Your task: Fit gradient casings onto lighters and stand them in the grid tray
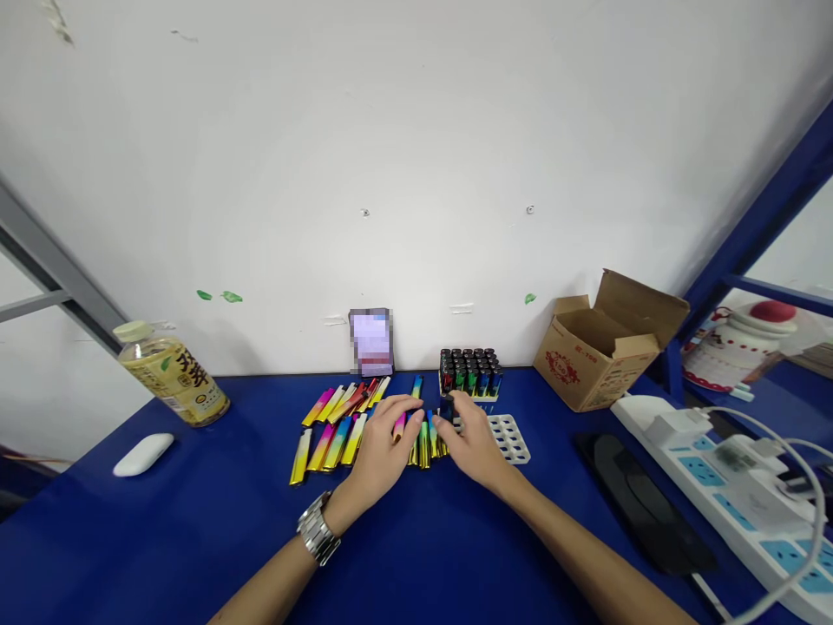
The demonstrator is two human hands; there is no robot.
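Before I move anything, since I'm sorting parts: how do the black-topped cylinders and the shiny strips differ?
The black-topped cylinders stand upright in tight rows; the shiny strips lie loosely grouped. The cylinders have dark tops; the strips mostly show bright yellow-gold. Both groups show several colours.

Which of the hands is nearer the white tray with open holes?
Right. The right hand covers the tray's left part in view; the left hand is farther left, beside shiny strips.
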